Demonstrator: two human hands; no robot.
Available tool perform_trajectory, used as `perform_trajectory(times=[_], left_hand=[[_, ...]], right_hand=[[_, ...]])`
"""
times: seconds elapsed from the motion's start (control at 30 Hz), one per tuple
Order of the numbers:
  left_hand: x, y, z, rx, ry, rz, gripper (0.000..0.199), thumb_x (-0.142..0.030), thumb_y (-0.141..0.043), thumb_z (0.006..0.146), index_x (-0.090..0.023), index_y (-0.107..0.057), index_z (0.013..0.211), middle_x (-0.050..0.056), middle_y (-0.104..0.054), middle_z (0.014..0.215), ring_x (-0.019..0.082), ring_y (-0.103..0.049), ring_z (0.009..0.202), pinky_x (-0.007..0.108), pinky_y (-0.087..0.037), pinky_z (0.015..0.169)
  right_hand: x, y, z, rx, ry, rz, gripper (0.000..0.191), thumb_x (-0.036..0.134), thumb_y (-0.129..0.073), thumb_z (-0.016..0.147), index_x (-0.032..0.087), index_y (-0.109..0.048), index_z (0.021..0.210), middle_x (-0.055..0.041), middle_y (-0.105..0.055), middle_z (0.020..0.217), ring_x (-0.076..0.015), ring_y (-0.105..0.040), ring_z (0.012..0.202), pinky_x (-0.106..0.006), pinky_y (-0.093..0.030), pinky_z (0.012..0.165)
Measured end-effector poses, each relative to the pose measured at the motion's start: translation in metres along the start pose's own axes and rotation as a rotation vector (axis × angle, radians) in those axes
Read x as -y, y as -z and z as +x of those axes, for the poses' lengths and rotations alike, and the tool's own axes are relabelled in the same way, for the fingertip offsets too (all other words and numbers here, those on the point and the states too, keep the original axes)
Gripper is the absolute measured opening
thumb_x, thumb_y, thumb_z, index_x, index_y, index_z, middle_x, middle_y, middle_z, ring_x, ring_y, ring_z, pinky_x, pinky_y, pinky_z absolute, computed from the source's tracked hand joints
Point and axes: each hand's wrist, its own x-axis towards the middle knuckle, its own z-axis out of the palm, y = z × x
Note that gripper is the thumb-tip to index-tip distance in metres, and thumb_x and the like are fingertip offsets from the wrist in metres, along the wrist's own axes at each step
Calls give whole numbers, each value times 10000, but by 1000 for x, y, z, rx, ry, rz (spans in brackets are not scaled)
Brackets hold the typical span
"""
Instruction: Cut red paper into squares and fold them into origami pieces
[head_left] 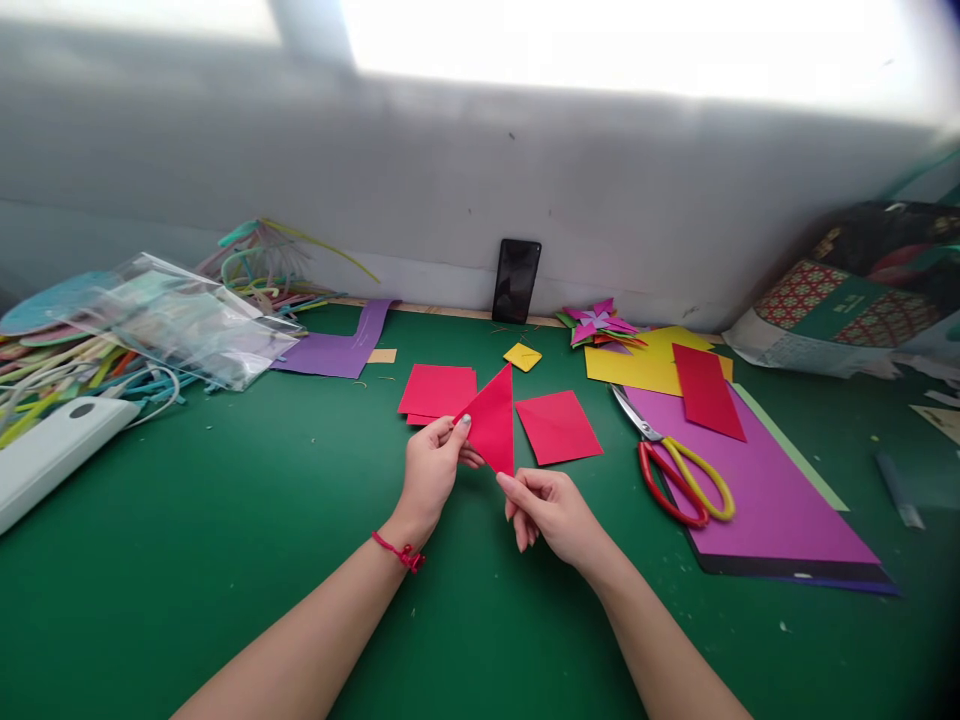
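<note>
A red paper triangle (495, 420), apparently a square folded corner to corner, is held up between both hands above the green table. My left hand (439, 460) pinches its left corner with the thumb on top. At its lower corner, my right hand (546, 505) grips the paper between thumb and forefinger, the other fingers curled below. Behind my left hand lie stacked red paper squares (439, 388). Another red square (559, 427), faintly creased, rests to the right of the triangle. Just beyond sits a small yellow square (523, 357).
Scissors (675, 460) with red and yellow handles lie partly on purple sheets (765, 500) at right. A phone (516, 280) leans on the wall near folded paper stars (596, 322). At left are a white power strip (64, 455), clear plastic bags (217, 320) and pipe cleaners (97, 375).
</note>
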Motion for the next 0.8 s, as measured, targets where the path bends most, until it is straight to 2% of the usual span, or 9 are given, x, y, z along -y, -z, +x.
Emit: perform_trajectory(times=[0.27,0.57,0.8], left_hand=[[1,1,3,4,45,-33,243,-362,-594,721,-155,-530,611,-46,-539,454,104,-566,419,197,-483,455],[3,0,1,24,62,-58,241,-356,-592,731,-158,-520,614,-56,-524,468,98,-564,431,197,-484,456],[-1,1,-2,45,-65,79,237,-348,-532,781,-159,-530,638,-34,-561,476,116,-566,435,219,-491,466]], right_hand=[[-4,-2,0,8,20,-5,379,469,-411,844,179,-517,624,46,-494,405,-89,-440,380,-196,-344,427],[-3,-1,-2,26,59,-22,383,436,-389,866,176,-516,615,39,-481,419,-90,-441,399,-201,-359,454],[-6,-2,0,-114,61,-93,428,494,-339,864,183,-530,642,28,-498,441,-95,-428,403,-198,-338,420]])
